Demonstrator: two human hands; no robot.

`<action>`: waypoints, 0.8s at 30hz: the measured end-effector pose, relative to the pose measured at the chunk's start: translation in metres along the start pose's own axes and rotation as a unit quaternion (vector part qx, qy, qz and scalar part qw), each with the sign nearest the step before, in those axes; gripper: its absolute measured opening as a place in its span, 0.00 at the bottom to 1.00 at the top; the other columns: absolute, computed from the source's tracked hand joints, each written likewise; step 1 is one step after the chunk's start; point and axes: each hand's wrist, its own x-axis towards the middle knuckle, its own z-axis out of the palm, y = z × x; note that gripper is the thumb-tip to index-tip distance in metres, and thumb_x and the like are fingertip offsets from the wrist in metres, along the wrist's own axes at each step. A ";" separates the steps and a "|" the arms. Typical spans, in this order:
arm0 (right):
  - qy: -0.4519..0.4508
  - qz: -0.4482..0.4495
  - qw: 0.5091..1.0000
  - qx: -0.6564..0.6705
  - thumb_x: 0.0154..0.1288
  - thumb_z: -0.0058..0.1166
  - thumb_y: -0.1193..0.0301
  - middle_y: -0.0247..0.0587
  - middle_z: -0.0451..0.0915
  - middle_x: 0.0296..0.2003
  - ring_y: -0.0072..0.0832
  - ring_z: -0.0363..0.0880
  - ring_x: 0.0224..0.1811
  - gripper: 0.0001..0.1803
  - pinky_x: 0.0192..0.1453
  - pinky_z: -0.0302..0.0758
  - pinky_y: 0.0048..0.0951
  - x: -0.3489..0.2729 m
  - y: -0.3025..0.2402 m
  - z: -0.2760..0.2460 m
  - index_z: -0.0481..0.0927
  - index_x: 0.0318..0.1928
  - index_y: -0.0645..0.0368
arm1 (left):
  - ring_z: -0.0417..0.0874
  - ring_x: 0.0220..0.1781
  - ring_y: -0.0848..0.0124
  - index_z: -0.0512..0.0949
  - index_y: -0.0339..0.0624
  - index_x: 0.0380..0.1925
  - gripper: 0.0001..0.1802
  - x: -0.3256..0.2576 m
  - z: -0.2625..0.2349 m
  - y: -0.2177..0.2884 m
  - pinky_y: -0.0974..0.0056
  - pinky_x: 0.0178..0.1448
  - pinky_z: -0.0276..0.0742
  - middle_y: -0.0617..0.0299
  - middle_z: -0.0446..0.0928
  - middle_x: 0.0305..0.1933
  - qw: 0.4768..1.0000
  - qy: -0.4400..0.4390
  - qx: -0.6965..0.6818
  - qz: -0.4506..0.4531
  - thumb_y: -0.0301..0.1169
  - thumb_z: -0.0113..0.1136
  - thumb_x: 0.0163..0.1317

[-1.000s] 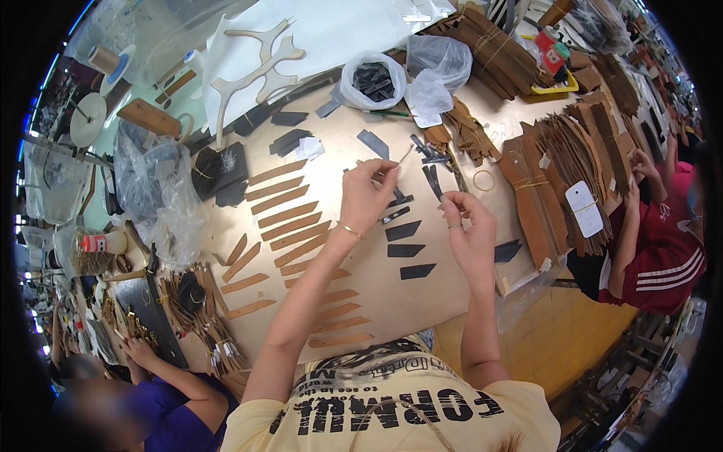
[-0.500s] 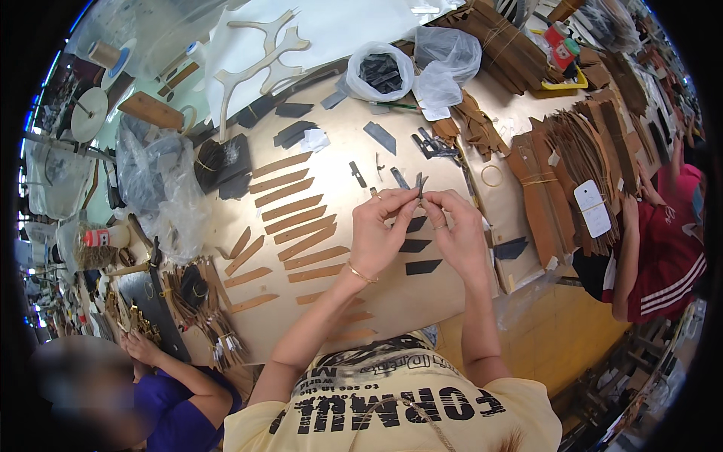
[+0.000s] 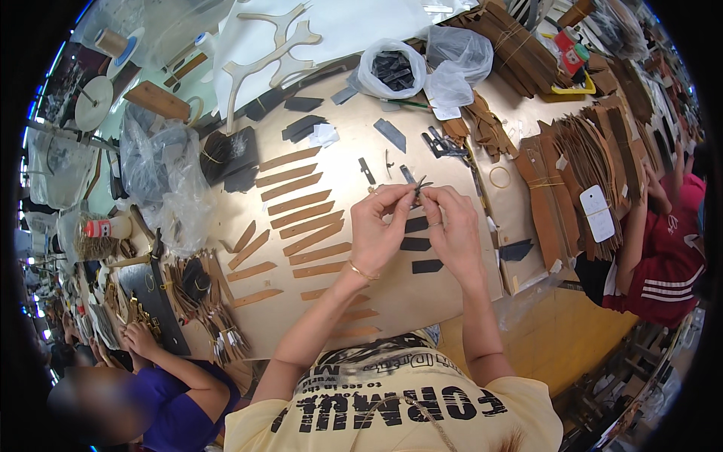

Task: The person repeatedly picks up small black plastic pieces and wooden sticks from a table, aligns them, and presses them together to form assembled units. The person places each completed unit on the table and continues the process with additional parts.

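Observation:
My left hand [image 3: 379, 226] and my right hand [image 3: 454, 226] meet above the tan worktable [image 3: 376, 301], fingertips pinched together on one small dark piece [image 3: 419, 188]. Just below the hands lie three dark leather pieces [image 3: 419, 245] in a column. To the left, several brown leather strips [image 3: 297, 203] lie in a slanted row. A gold bangle circles my left wrist.
A white bag of dark pieces [image 3: 393, 69] and a clear bag [image 3: 456, 60] sit at the back. Bundles of brown leather parts [image 3: 572, 173] are stacked at right, beside a person in red [image 3: 666, 256]. Another person in purple [image 3: 162, 384] works at lower left. Small metal tools [image 3: 440, 143] lie behind my hands.
My left hand came back from reaching toward the far pieces and joined my right hand; both now pinch a small dark piece close in front of me.

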 end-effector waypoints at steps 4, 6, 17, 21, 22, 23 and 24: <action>-0.005 0.006 1.000 0.004 0.69 0.56 0.72 0.40 0.82 0.34 0.37 0.79 0.35 0.06 0.45 0.68 0.35 0.001 0.002 0.000 0.81 0.41 0.61 | 0.87 0.40 0.71 0.84 0.30 0.45 0.10 0.000 0.000 0.000 0.71 0.45 0.83 0.53 0.85 0.41 1.000 0.000 -0.014 0.005 0.23 0.59 0.68; -0.008 0.014 1.000 0.017 0.69 0.56 0.72 0.40 0.82 0.34 0.37 0.79 0.35 0.06 0.46 0.68 0.35 0.002 0.001 0.000 0.81 0.41 0.61 | 0.87 0.40 0.72 0.84 0.30 0.45 0.10 0.001 0.001 0.000 0.71 0.44 0.82 0.53 0.85 0.41 1.000 0.003 -0.010 0.006 0.23 0.59 0.68; 0.003 0.008 1.000 0.016 0.69 0.56 0.73 0.43 0.83 0.36 0.40 0.78 0.37 0.06 0.45 0.70 0.36 0.002 0.006 0.005 0.81 0.43 0.63 | 0.87 0.39 0.73 0.83 0.29 0.45 0.11 0.007 -0.002 -0.013 0.71 0.44 0.83 0.55 0.85 0.38 0.998 0.059 -0.028 -0.006 0.25 0.59 0.70; 0.036 0.055 0.996 -0.068 0.68 0.57 0.73 0.44 0.82 0.35 0.39 0.79 0.35 0.07 0.43 0.73 0.36 0.008 0.018 -0.007 0.80 0.43 0.63 | 0.86 0.38 0.75 0.83 0.30 0.46 0.11 0.021 -0.018 -0.020 0.72 0.44 0.81 0.57 0.85 0.38 0.985 0.133 -0.106 -0.014 0.27 0.59 0.70; 0.023 0.060 0.994 -0.088 0.68 0.58 0.72 0.44 0.82 0.35 0.39 0.80 0.35 0.08 0.43 0.73 0.36 0.009 0.019 -0.010 0.80 0.43 0.63 | 0.85 0.40 0.75 0.83 0.31 0.47 0.11 0.024 -0.022 -0.021 0.72 0.45 0.80 0.58 0.85 0.39 0.986 0.139 -0.084 -0.024 0.26 0.59 0.70; 0.005 0.090 0.990 -0.112 0.67 0.58 0.72 0.44 0.83 0.35 0.38 0.80 0.34 0.08 0.42 0.74 0.36 0.010 0.019 -0.011 0.80 0.43 0.63 | 0.86 0.41 0.73 0.83 0.30 0.47 0.11 0.024 -0.022 -0.021 0.71 0.46 0.82 0.56 0.85 0.40 0.989 0.128 -0.072 -0.013 0.26 0.59 0.70; 0.005 0.079 0.992 -0.098 0.67 0.59 0.72 0.44 0.83 0.35 0.37 0.80 0.34 0.08 0.41 0.74 0.36 0.010 0.018 -0.011 0.80 0.43 0.63 | 0.87 0.42 0.71 0.82 0.29 0.47 0.12 0.023 -0.021 -0.022 0.70 0.46 0.83 0.55 0.85 0.41 0.991 0.119 -0.060 -0.003 0.26 0.59 0.70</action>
